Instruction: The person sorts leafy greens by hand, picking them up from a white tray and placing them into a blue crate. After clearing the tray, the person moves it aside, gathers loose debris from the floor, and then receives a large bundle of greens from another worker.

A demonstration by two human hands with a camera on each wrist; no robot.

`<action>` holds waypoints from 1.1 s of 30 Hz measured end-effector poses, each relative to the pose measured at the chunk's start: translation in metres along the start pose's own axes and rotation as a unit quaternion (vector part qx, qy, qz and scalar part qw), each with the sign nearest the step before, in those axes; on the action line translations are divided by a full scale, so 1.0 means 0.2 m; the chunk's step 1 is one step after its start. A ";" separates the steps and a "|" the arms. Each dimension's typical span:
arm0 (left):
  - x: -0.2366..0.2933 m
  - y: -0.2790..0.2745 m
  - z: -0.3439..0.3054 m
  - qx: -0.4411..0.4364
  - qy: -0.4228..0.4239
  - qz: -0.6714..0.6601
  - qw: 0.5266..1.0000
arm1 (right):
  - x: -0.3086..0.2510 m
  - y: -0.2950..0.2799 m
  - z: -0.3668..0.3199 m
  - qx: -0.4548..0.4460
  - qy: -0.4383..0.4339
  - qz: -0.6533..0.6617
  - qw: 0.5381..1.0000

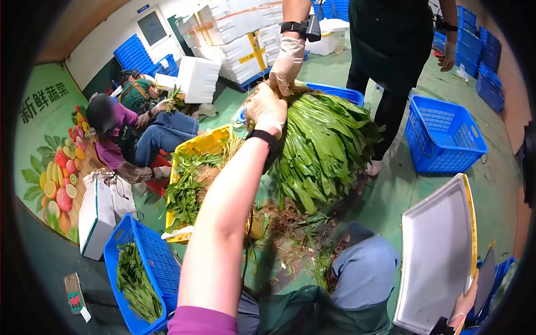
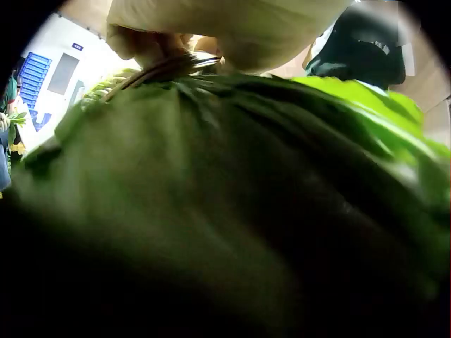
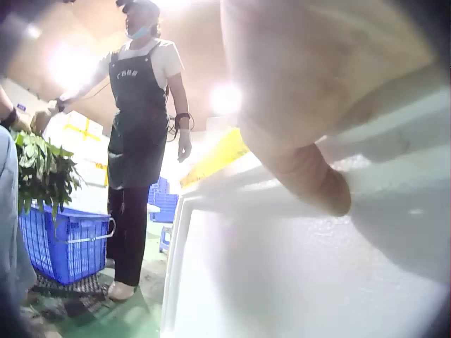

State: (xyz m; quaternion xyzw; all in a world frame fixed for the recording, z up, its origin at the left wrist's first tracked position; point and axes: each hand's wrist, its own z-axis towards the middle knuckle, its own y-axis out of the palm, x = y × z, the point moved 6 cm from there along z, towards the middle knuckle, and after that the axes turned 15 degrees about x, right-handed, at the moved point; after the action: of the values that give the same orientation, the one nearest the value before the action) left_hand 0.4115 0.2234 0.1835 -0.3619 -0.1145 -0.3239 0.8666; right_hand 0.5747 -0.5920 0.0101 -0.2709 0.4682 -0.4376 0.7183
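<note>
My left hand point(image 1: 267, 109), in a pale glove, grips the root end of a big bunch of leafy greens point(image 1: 321, 145). A standing person's gloved hand point(image 1: 287, 64) is right beside mine at the same stems. The leaves fan out to the right and down; in the left wrist view the dark greens point(image 2: 162, 176) fill most of the picture. At the lower right my right hand point(image 1: 464, 301) holds the edge of a white foam lid point(image 1: 432, 251) with yellow tape along its side. Its thumb point(image 3: 317, 179) lies over the white foam in the right wrist view.
A yellow crate point(image 1: 204, 139) with rooted greens stands left of my arm, a blue basket point(image 1: 159, 262) of greens nearer me. Root scraps point(image 1: 290, 229) litter the floor. Another blue basket point(image 1: 446, 134) stands at right. A seated person point(image 1: 125, 137) is at left; foam boxes point(image 1: 234, 39) stand behind.
</note>
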 end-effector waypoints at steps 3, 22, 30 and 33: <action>-0.04 -0.22 -0.02 0.031 -0.019 -0.137 0.990 | 0.22 0.02 0.06 0.022 -0.029 0.029 0.999; -0.77 -1.78 -0.42 -0.120 0.092 -0.094 0.984 | 0.01 0.10 0.07 -0.012 -0.055 -0.011 0.998; -0.92 -1.85 -0.56 -0.134 0.010 -0.060 0.989 | 0.15 0.16 0.17 -0.096 0.015 0.158 0.983; -0.89 -1.77 -0.56 -0.164 -0.012 -0.097 0.982 | 0.05 0.05 0.11 -0.072 -0.009 0.135 0.988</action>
State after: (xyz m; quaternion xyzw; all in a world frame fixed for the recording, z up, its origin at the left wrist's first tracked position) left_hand 0.0426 0.0427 0.2217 -0.4902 -0.1043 -0.4162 0.7587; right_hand 0.5993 -0.5966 0.0071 -0.2600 0.5243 -0.2997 0.7535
